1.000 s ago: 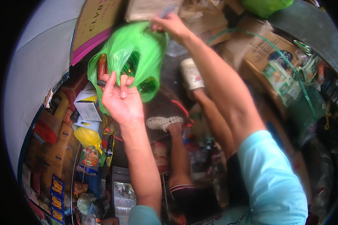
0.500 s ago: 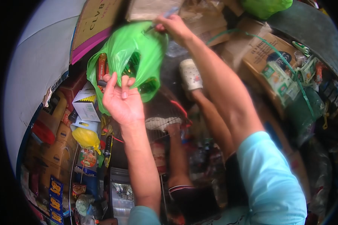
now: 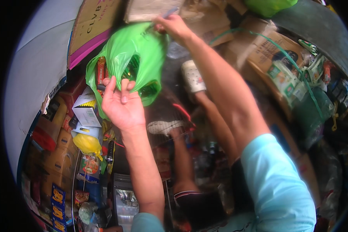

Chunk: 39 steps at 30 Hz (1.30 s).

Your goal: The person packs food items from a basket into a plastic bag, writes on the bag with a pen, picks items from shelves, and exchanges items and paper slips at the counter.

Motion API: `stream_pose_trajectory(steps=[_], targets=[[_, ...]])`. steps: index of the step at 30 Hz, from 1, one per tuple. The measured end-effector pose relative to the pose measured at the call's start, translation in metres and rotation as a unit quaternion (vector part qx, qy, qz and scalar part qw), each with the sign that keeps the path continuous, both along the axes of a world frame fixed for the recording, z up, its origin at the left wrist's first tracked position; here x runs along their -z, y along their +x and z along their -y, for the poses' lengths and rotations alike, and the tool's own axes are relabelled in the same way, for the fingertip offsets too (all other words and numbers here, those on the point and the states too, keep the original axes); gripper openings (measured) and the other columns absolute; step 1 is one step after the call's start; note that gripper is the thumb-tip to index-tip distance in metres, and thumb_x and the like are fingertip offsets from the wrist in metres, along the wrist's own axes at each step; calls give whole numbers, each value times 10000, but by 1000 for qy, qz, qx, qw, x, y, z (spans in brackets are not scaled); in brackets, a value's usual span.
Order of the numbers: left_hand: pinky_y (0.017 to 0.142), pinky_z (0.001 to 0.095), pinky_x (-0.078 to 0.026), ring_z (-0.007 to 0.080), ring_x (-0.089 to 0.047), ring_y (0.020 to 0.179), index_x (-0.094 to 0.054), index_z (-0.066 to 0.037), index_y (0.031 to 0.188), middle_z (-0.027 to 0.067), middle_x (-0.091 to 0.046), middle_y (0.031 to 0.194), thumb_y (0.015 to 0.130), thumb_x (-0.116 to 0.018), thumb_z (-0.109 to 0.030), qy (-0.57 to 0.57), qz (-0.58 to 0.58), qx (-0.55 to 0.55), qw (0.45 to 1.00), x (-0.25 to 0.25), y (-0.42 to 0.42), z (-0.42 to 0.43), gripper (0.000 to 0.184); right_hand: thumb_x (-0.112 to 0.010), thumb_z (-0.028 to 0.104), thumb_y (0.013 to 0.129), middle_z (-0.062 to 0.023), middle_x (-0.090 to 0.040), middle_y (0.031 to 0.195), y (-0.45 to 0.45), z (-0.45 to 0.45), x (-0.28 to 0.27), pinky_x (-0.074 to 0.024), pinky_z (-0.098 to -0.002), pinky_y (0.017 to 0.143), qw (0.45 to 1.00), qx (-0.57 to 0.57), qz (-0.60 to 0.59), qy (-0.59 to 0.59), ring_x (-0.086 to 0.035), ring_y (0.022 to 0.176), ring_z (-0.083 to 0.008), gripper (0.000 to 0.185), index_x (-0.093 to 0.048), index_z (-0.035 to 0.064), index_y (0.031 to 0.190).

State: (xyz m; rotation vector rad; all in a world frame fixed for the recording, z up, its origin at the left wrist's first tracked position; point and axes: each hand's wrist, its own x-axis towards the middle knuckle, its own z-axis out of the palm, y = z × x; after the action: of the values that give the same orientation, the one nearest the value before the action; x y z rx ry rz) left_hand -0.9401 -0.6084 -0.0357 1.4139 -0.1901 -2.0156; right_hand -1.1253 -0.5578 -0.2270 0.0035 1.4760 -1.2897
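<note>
A green plastic bag (image 3: 143, 48) bulges at the upper middle, with a red packet (image 3: 101, 69) and shiny green items showing through its openings. My left hand (image 3: 123, 102) has its fingers curled on the bag's lower edge, and the dark end of a small object pokes out beside them. At the bag's top, my right hand (image 3: 172, 28) is closed around a pen (image 3: 169, 12), its tip end over the bag's surface near dark ink-like marks.
An open carton (image 3: 276, 58) with packets lies right. A yellow bag (image 3: 87, 144) and a white box (image 3: 86, 108) are at left. A lettered carton (image 3: 94, 27) stands upper left. Another green bag (image 3: 270, 5) is at the top. My shoes are below the bag.
The view has shifted slightly, so most things sit a little further left. My right hand has moved a little along the bag's top with the pen, and more dark marks show there.
</note>
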Motion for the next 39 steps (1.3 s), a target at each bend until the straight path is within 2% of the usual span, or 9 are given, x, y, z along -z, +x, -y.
stream_pose_trajectory(steps=[4,7,10,14,20,28,31,35,39], targets=[[669,270,-387,89,-325,495,-537,-140,881,-7,-543,805,908,-535,-2,2,-9,-4,1000,0,1,0,141,-644,151,837,-37,-579,679,-4,-3,0,-477,-292,609,990,97,100,4,-536,593,-124,147,-616,13,796],[671,270,-388,90,-324,497,-534,-139,883,-4,-544,805,909,-534,-3,1,-3,-6,1000,-1,2,1,139,-641,133,835,-36,-555,669,-3,-9,-3,-484,-303,619,985,137,98,-33,-535,599,-134,136,-589,23,772],[672,270,-388,91,-325,496,-532,-138,888,-2,-546,805,909,-533,-3,-5,6,-2,1000,-2,0,0,136,-647,154,835,-28,-574,684,-1,-16,-15,-461,-268,629,992,74,88,-44,-534,618,-108,140,-623,20,803],[678,276,-422,118,-335,525,-526,-67,899,70,-581,839,913,-528,-14,-2,-40,-9,999,3,6,0,55,-655,207,832,-15,-620,699,2,-11,-21,-436,-232,634,999,-29,16,-36,-545,643,-78,178,-681,31,842],[650,270,-414,119,-342,526,-532,-58,911,86,-606,916,912,-520,-20,7,-59,-21,998,4,7,1,40,-632,292,861,-24,-640,782,0,-15,-12,-434,-269,726,990,-129,-57,-3,-573,739,-108,267,-681,31,889],[646,268,-391,93,-328,500,-531,-120,909,30,-598,886,903,-532,-29,5,-10,-4,1000,1,2,3,92,-623,283,865,-21,-631,789,-2,-16,-17,-440,-255,719,993,-107,-41,-8,-580,747,-110,255,-683,38,904],[641,270,-406,117,-344,524,-540,-53,924,93,-613,938,908,-524,-30,-2,-42,-11,999,3,5,2,32,-623,287,866,-26,-642,806,-1,-14,-15,-449,-254,711,994,-103,-39,-25,-583,751,-108,263,-683,35,909],[644,270,-408,116,-345,525,-538,-50,929,93,-614,943,904,-530,-33,8,-45,-17,999,4,6,2,32,-660,280,810,0,-645,704,5,-12,-10,-420,-244,601,997,-58,-45,-33,-547,653,-73,247,-707,43,860],[719,300,-440,134,-373,547,-530,-51,920,98,-614,955,909,-529,-76,5,-32,-3,999,5,10,3,27,-671,242,814,-14,-645,711,0,-14,-28,-430,-240,605,998,-47,-43,16,-546,637,-87,214,-701,33,845]])
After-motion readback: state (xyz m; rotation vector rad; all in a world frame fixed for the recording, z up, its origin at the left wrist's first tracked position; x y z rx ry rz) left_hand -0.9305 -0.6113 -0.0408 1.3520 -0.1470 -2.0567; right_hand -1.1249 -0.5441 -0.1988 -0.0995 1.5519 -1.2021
